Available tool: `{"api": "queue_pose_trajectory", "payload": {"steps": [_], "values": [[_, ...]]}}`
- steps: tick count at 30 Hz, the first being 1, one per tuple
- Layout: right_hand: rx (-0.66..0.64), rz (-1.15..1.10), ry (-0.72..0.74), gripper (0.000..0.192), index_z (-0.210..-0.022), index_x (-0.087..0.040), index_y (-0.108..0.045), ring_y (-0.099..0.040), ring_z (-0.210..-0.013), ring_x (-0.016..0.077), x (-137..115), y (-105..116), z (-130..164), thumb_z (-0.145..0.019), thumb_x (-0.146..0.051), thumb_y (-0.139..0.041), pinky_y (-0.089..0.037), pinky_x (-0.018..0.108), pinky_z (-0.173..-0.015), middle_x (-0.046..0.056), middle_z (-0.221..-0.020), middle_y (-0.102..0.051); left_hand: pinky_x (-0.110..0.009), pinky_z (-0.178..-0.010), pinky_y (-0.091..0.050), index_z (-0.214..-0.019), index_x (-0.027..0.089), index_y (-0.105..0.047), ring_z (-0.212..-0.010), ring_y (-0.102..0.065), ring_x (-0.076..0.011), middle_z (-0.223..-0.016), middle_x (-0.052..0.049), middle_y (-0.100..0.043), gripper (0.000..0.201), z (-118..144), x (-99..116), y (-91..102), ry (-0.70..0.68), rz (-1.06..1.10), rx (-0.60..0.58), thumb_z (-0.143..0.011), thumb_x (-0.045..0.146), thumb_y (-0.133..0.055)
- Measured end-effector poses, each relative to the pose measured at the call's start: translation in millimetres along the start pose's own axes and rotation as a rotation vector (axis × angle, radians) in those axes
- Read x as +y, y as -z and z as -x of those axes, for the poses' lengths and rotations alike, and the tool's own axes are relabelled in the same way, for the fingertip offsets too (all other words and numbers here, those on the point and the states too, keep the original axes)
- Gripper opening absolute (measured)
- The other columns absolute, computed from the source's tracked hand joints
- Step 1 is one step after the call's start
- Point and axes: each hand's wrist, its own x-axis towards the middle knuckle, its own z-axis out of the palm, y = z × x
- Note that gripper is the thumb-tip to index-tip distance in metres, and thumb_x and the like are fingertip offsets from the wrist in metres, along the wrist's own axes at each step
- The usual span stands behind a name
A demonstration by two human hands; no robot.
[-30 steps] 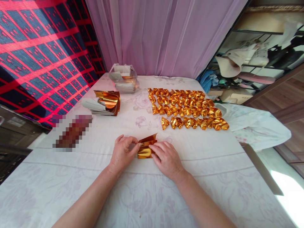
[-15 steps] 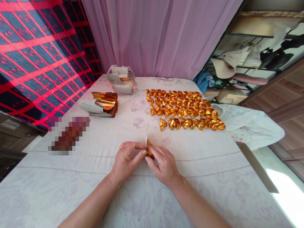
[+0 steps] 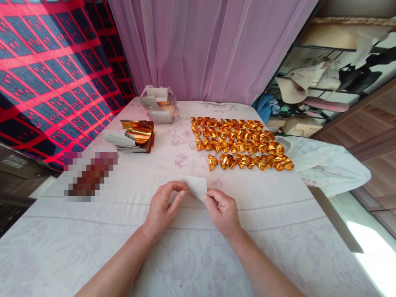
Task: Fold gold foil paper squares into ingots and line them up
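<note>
A small sheet of foil paper (image 3: 197, 187) is spread between my hands over the table, its pale side facing me. My right hand (image 3: 224, 211) pinches its right edge between thumb and fingers. At the opposite edge, the thumb and fingertips of my left hand (image 3: 165, 206) close on the sheet. Beyond them, several folded gold foil pieces (image 3: 246, 161) lie in rows on the right. On the left, a stack of gold foil sheets (image 3: 140, 134) stands loosely curled, showing gold and pale sides.
A clear plastic bag (image 3: 159, 105) of more sheets sits at the back left. Pixelation covers a dark item (image 3: 91, 177) at the left. The patterned cloth (image 3: 136, 243) covers the table. A white bag (image 3: 331, 163) hangs by the right edge; shelves (image 3: 328, 82) stand beyond.
The foil paper, earlier seen edge-on with gold showing, now lies opened out with its pale side up. My right hand has shifted slightly right, away from the left.
</note>
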Motion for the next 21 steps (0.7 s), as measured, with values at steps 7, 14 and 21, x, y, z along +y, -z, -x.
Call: {"api": "queue_pose_trajectory", "payload": {"steps": [7,14,21], "values": [[-0.045,-0.282,-0.253,0.030,-0.064,-0.018,-0.060,-0.035,-0.048,0.0088,-7.1,6.1,-2.6,-0.086,-0.039,-0.052,-0.031,0.020,-0.045,-0.005,-0.052,-0.039,-0.035,-0.089,-0.051,-0.110,0.020,-0.063,-0.096,-0.064,-0.0206,-0.105,-0.008,-0.070,0.033,-5.4,-2.3,7.0,0.143,0.085,-0.018,-0.088,0.044,-0.056],[-0.057,-0.328,-0.320,0.029,-0.069,-0.018,-0.061,-0.030,-0.047,0.0083,-4.1,3.4,-4.5,-0.084,-0.042,-0.054,-0.028,0.020,-0.043,-0.006,-0.052,-0.035,-0.021,-0.052,-0.042,-0.091,0.021,-0.061,-0.053,-0.055,-0.0122,-0.058,0.004,-0.060,0.035,-0.6,-0.1,1.2,0.370,0.254,-0.159,-0.088,0.054,-0.051],[-0.110,-0.105,-0.351,0.030,-0.076,-0.020,-0.060,-0.042,-0.045,0.0094,16.6,-6.2,2.0,-0.090,-0.044,-0.049,-0.034,0.019,-0.044,-0.007,-0.052,-0.042,-0.023,-0.046,-0.038,-0.091,0.023,-0.057,-0.038,-0.052,-0.0133,-0.044,0.009,-0.053,0.031,-1.3,0.5,0.7,0.497,0.094,-0.225,-0.089,0.053,-0.046]]}}
